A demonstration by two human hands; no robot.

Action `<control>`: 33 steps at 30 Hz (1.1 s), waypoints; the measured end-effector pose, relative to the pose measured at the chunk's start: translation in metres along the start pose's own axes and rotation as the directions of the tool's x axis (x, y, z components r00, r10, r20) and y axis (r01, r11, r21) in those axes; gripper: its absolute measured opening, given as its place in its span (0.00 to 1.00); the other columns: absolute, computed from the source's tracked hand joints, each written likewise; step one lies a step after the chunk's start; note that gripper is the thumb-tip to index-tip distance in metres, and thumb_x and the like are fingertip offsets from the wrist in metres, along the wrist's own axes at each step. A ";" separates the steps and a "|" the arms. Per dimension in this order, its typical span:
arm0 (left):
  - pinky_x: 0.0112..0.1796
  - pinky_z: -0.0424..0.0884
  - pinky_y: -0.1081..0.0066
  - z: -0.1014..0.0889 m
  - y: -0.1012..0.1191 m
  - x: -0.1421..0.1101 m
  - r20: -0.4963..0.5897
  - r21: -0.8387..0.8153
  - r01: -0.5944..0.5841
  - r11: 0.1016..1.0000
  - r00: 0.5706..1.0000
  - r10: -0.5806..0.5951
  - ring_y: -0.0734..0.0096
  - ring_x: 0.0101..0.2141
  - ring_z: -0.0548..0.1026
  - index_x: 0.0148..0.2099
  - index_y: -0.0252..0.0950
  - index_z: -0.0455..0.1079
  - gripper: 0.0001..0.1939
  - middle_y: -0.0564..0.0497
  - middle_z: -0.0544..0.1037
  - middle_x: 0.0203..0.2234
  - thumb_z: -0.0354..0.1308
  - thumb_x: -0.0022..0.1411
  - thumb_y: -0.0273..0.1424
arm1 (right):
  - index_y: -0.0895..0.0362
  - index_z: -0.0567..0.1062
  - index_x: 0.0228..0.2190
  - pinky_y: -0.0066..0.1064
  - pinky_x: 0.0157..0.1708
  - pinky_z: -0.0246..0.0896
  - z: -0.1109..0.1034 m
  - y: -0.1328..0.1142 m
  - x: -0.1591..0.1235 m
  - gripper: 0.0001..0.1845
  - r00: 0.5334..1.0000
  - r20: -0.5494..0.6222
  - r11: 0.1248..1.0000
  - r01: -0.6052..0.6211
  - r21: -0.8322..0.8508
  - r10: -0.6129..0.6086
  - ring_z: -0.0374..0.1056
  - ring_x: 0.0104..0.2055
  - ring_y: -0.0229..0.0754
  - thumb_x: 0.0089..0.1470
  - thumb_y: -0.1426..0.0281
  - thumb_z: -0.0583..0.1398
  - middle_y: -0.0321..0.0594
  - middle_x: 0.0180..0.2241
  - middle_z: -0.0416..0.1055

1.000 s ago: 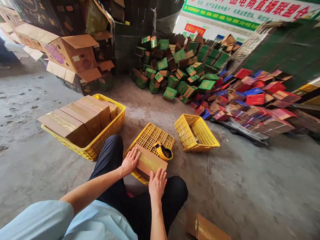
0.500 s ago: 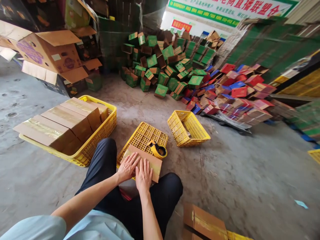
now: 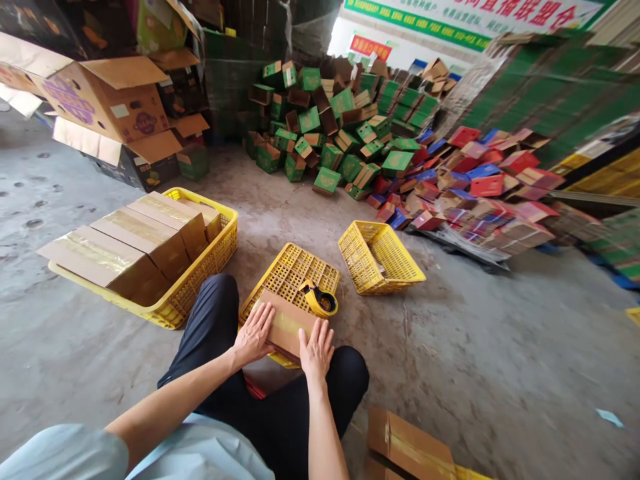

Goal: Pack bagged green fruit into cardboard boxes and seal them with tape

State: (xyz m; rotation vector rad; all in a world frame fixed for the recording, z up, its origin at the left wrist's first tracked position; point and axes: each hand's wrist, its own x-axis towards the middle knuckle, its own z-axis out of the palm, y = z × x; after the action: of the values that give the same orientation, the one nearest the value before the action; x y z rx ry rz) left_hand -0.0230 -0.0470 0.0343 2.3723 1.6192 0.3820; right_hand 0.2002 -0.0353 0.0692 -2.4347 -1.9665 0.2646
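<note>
A brown cardboard box (image 3: pixel 286 325) with a strip of clear tape along its top lies on an upturned yellow plastic crate (image 3: pixel 295 267) between my knees. My left hand (image 3: pixel 255 335) rests flat on the box's left end, fingers stretched out. On the right end lies my right hand (image 3: pixel 317 349), its fingers spread. Just beyond the box, a yellow tape dispenser (image 3: pixel 320 300) with a dark centre sits on the crate's far right part. The underside of the box is hidden from me.
At left, a large yellow basket (image 3: pixel 205 273) holds several taped cartons (image 3: pixel 143 230). A smaller yellow basket (image 3: pixel 383 257) stands ahead to the right. Another taped carton (image 3: pixel 410 443) is by my right side. Green boxes (image 3: pixel 327 180) and red boxes (image 3: pixel 487 185) are heaped farther back.
My right hand has slid right along the box top, away from my left hand. My left hand stays near the left end. The view has shifted slightly.
</note>
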 end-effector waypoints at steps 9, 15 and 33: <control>0.69 0.52 0.43 0.000 0.004 -0.022 0.065 0.122 0.054 0.991 0.996 -0.062 0.38 0.74 0.40 0.77 0.25 0.48 0.47 0.30 0.44 0.75 0.58 0.61 0.38 | 0.52 0.49 0.74 0.70 0.70 0.37 0.025 -0.065 -0.043 0.32 0.972 -0.024 0.972 0.234 0.001 -0.234 0.39 0.78 0.62 0.74 0.60 0.43 0.46 0.76 0.42; 0.69 0.55 0.48 0.002 -0.003 -0.022 0.028 0.086 0.039 0.996 0.999 -0.042 0.43 0.75 0.44 0.77 0.27 0.50 0.42 0.32 0.47 0.75 0.56 0.64 0.33 | 0.47 0.50 0.74 0.61 0.73 0.39 0.028 -0.069 -0.064 0.31 0.934 0.001 0.932 0.356 0.070 -0.357 0.44 0.77 0.52 0.74 0.59 0.44 0.40 0.75 0.47; 0.69 0.55 0.47 0.006 -0.014 0.001 0.010 -0.503 0.336 0.796 0.923 -0.384 0.36 0.73 0.48 0.77 0.26 0.42 0.55 0.27 0.50 0.74 0.61 0.63 0.54 | 0.70 0.71 0.63 0.45 0.54 0.70 0.027 0.047 -0.044 0.53 0.991 -0.076 0.820 -0.047 0.571 0.110 0.77 0.56 0.63 0.60 0.37 0.50 0.67 0.56 0.76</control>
State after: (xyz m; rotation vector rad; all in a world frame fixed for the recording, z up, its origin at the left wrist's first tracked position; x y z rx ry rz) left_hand -0.0330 -0.0417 0.0237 1.6443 1.7103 0.7362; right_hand 0.2331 -0.0908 0.0437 -2.0806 -1.4607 0.6109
